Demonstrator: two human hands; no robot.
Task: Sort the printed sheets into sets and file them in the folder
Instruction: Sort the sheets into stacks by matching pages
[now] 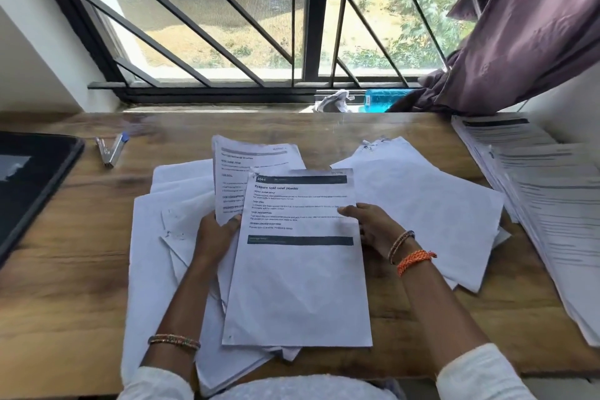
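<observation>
The right hand (pixel 370 227) pinches the right edge of a printed sheet (pixel 298 256) (headed "Prepare cold relief powder"), while the left hand (pixel 216 234) grips a second printed sheet (pixel 250 172) behind it. Both hover over loose sheets (pixel 418 204) mid-tabletop (pixel 65 269); another stack of printed sheets (pixel 545 191) lies along its right edge, a stapler (pixel 112 149) sits toward the far-left corner.

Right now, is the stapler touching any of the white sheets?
Apart. The head view shows bare table between the stapler and the nearest white sheets.
</observation>
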